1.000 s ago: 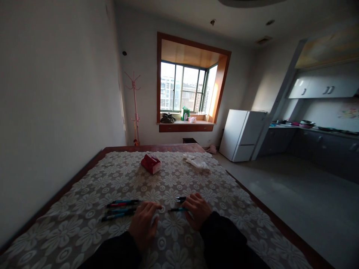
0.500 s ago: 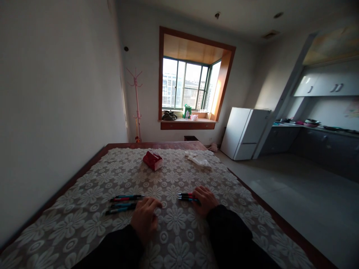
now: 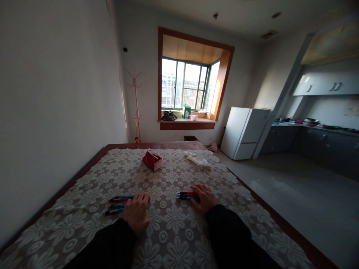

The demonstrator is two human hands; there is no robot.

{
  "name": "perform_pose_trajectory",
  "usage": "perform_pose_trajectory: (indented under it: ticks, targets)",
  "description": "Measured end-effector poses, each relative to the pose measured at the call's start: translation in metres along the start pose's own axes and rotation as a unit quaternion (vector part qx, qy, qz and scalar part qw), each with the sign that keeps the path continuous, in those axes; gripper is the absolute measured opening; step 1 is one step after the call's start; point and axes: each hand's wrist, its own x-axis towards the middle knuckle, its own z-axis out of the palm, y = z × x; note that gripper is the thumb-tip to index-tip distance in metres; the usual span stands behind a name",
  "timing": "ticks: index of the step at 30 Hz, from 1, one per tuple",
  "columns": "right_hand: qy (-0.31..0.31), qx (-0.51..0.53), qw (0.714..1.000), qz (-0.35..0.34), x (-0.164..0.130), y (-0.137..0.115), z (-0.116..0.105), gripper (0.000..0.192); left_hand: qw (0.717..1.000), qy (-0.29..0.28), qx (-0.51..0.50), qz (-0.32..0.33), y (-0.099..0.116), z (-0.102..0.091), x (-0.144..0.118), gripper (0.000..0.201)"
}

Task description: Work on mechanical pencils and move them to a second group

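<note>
Lace tablecloth [image 3: 174, 224] underneath, floral pattern. Left hand [image 3: 136, 213] palm down over ends of left pens [image 3: 117, 203], fingers loosely curled; actual grip impossible to tell. Right hand [image 3: 204, 198] flat, fingers resting on right pens [image 3: 186, 195]. Farther off, red box [image 3: 152, 160], white cloth [image 3: 199, 160].

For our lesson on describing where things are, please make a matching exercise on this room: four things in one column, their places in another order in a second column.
Things:
1. red box
2. white cloth
3. left hand
4. right hand

Places:
A. on the pens near the table's middle
B. far side of the table, right of the box
C. on the pens nearer the wall
D. far side of the table, near its middle

Pairs: 1-D, 2-B, 3-C, 4-A
</note>
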Motion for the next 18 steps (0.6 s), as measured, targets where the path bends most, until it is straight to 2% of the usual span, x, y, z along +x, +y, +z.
perform_pose_trajectory:
  ticks: [3, 6, 11, 15, 18]
  targets:
    - [-0.034, 0.005, 0.999, 0.006, 0.001, 0.000, -0.001, 0.042, 0.999, -0.047, 0.008, -0.005, -0.005, -0.008, 0.001, 0.040]
    - [-0.038, 0.004, 0.999, 0.004, 0.002, -0.002, -0.004, 0.037, 0.997, -0.081, 0.012, -0.002, -0.009, -0.011, 0.002, 0.040]
    - [-0.038, 0.009, 0.999, 0.003, 0.002, -0.004, -0.006, 0.029, 0.994, -0.104, 0.029, 0.000, -0.011, -0.007, 0.003, 0.045]
    - [-0.035, 0.014, 0.999, 0.002, 0.002, -0.004, -0.006, 0.039, 0.993, -0.111, 0.047, -0.008, -0.013, -0.015, 0.001, 0.049]
    - [-0.034, 0.011, 0.999, -0.001, 0.002, -0.002, -0.004, 0.050, 0.987, -0.146, 0.060, -0.028, -0.016, -0.026, -0.001, 0.052]
